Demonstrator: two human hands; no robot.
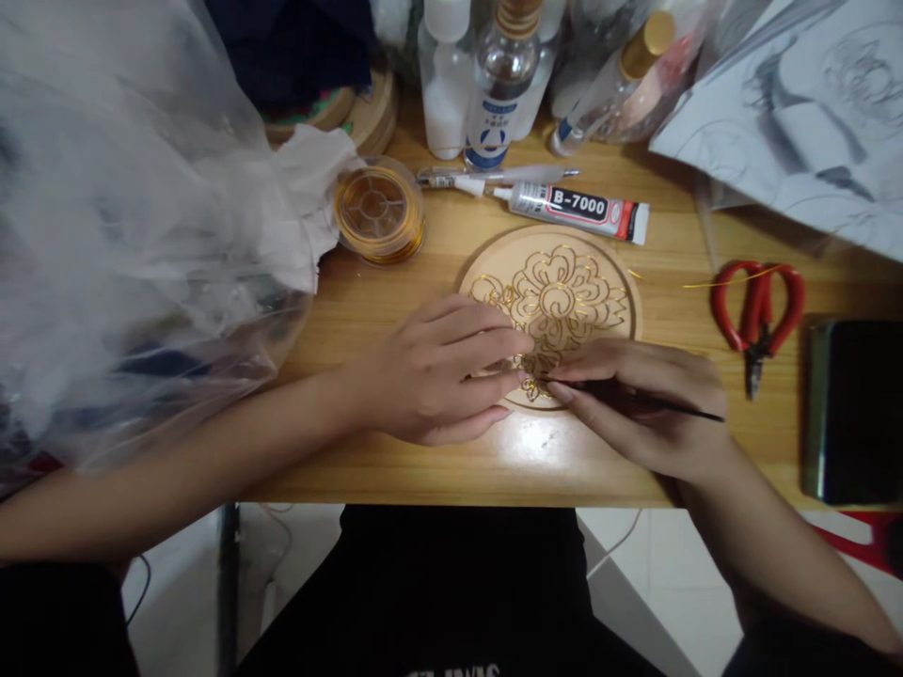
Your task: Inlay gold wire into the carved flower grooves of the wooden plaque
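Observation:
A round wooden plate (630,282) bears a flower pattern of dark lines, with gold wire along many of them. My left hand (451,371) rests over its lower left side, fingers stretched out and slightly apart, the tips on the pattern. From the right, my right hand (641,395) pinches a thin dark tool (677,407), slim like tweezers; its tip meets the small flower near the plate's lower edge, close to my left fingertips. Fingers hide part of the tip. A short gold wire (730,280) lies across the red-handled cutters (757,310) to the right.
A spool of gold wire (381,212) stands left of the B-7000 glue tube (575,209) and a pen (522,175). Bottles (494,103) line the back. Plastic bags (141,235) crowd the left; printed sheets (797,122) and a dark phone (857,409) lie right.

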